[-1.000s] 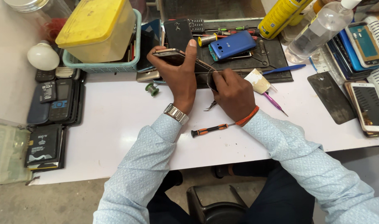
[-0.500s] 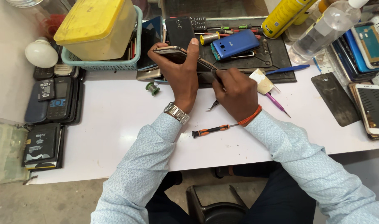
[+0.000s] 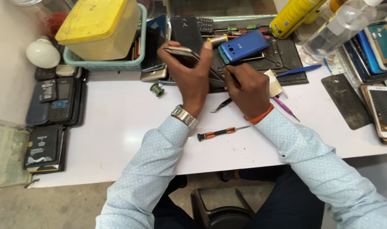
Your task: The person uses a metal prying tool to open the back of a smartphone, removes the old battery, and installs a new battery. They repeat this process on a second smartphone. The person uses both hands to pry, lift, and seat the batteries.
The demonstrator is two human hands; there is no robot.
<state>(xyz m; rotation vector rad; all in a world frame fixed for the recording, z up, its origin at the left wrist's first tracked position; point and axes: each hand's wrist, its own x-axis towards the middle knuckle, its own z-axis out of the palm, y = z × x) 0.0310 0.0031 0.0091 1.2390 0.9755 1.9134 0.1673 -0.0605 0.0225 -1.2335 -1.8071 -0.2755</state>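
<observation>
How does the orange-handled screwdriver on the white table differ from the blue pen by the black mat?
The orange-and-black-handled screwdriver lies on the bare white table, below both hands; the slim blue pen lies further up, partly on the black mat. The screwdriver has a metal shaft; the pen is blue throughout. Neither is held.

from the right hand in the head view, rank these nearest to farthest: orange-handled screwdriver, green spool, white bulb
1. orange-handled screwdriver: on the table just below the right hand, toward the person.
2. green spool: beyond the left hand, to its left.
3. white bulb: far left, beside the basket.
</observation>
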